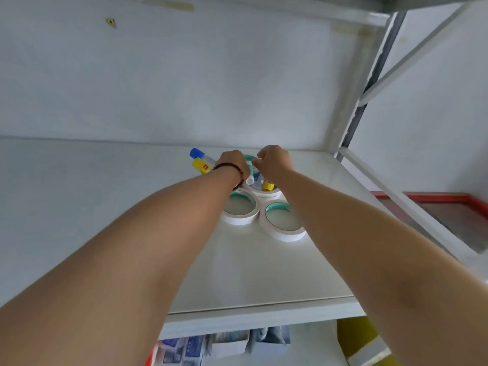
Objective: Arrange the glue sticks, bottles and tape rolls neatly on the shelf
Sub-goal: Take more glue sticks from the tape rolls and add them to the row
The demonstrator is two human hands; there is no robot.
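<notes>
Step in hand: you were sorting the cluster at the back of the shelf (264,273), by my reading the glue items around the far tape roll; nothing looked lined up yet.

Glue sticks, left: a blue-capped stick (196,153) and a yellow-labelled one (201,165) lay on their sides, touching each other, just left of your left hand.

Left hand (233,165): it reached over the back of the pile, beaded bracelet (239,174) at the wrist. Fingers curled down out of sight; I could not tell whether they were clamped on anything.

Middle: small white, blue and yellow glue pieces (260,182) sat between your wrists, seemingly inside a tape roll (269,194).

Near tape rolls: two white rolls with green cores, one at left (241,208) and one at right (284,221), lay flat, side by side and touching.

Right hand (274,162): fingers (261,154) bent together as if pinching at a green rim (249,157); the grip itself was hidden.

Next move: you would likely need to lift the loose sticks clear, then stand or row them beside the rolls.
</notes>
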